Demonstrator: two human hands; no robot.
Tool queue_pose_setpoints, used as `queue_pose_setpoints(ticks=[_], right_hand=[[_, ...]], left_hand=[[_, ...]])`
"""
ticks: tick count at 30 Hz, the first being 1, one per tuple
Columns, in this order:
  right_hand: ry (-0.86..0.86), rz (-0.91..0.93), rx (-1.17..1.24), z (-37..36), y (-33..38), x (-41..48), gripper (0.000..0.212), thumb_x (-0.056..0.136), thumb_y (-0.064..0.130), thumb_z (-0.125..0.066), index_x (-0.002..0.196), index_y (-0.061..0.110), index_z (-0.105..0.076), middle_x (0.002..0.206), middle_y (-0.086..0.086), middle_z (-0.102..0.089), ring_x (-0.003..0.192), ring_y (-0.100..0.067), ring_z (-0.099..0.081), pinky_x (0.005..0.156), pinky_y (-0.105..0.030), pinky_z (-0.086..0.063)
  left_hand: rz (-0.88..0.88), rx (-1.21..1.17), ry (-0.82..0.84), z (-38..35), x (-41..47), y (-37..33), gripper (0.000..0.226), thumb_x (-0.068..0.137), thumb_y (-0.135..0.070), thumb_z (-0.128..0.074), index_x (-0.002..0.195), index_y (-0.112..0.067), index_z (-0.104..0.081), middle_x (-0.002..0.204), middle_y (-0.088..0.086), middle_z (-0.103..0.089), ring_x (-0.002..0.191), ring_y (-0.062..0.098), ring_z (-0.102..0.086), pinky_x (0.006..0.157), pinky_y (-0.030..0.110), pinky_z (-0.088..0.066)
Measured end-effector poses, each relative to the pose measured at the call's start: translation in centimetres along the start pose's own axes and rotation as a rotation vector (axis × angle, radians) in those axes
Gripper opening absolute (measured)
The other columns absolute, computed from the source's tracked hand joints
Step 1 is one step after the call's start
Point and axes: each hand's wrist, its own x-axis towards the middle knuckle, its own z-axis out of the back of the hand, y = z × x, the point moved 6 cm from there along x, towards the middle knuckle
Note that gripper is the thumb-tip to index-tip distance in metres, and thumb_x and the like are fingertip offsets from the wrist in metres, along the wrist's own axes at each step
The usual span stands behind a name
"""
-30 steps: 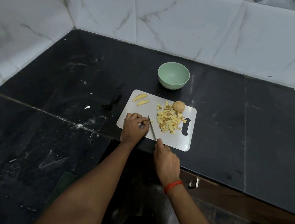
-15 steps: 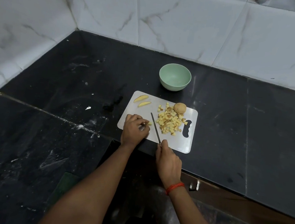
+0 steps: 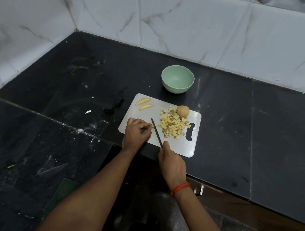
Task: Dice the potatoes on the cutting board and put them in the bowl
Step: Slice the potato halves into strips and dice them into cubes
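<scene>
A white cutting board lies on the black counter. On it sit a heap of potato dice, a whole potato piece behind the heap, and two wedges at the far left corner. My left hand holds down a small potato strip with curled fingers. My right hand grips the knife, whose blade lies right beside that strip. The green bowl stands empty behind the board.
Black stone counter runs into a corner of white marble tiles. White specks and smears lie to the left of the board. The counter's front edge is just under my wrists; a foot shows on the floor at the lower right.
The knife lifted away from the strip to the right half a second ago and has come back beside it. My left hand stays on the strip.
</scene>
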Motion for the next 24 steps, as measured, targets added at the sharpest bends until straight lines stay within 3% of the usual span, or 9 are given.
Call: queue_pose_setpoints(ticks=[5,10,17,24], right_hand=[[-0.023,-0.008,-0.097,0.3,0.0,-1.2,0.011,0.105,0.030,-0.036,0.108,0.020,-0.041,0.074,-0.003,-0.063,0.063,-0.031,-0.064,0.050,-0.032,-0.040],[-0.103,-0.189,-0.069,0.4,0.6,-1.2,0.015,0.105,0.033,-0.037,0.105,0.020,-0.043,0.071,-0.002,-0.065,0.060,-0.027,-0.065,0.049,-0.029,-0.033],[-0.061,-0.044,-0.015,-0.1,0.7,-0.1,0.015,0.106,0.034,-0.035,0.100,0.020,-0.037,0.074,-0.003,-0.065,0.065,-0.030,-0.066,0.051,-0.033,-0.042],[-0.030,-0.021,0.015,-0.3,0.9,0.3,0.011,0.105,0.031,-0.035,0.101,0.021,-0.034,0.073,-0.005,-0.065,0.066,-0.033,-0.065,0.058,-0.039,-0.052]], left_hand=[[0.014,0.007,-0.007,-0.1,0.1,0.1,0.015,0.086,-0.024,-0.078,0.098,-0.015,-0.079,0.090,-0.008,-0.065,0.098,0.010,-0.045,0.078,0.027,-0.050],[0.007,0.027,-0.021,-0.1,0.1,0.2,0.015,0.085,-0.027,-0.077,0.098,-0.018,-0.080,0.090,-0.010,-0.066,0.096,0.011,-0.045,0.077,0.035,-0.052],[-0.028,0.041,-0.010,0.0,0.0,-0.1,0.018,0.088,-0.028,-0.077,0.101,-0.016,-0.080,0.092,-0.006,-0.070,0.097,0.013,-0.047,0.082,0.035,-0.051],[-0.026,0.028,-0.007,0.1,-0.1,-0.2,0.017,0.087,-0.027,-0.076,0.100,-0.016,-0.080,0.089,-0.007,-0.070,0.097,0.006,-0.042,0.080,0.024,-0.046]])
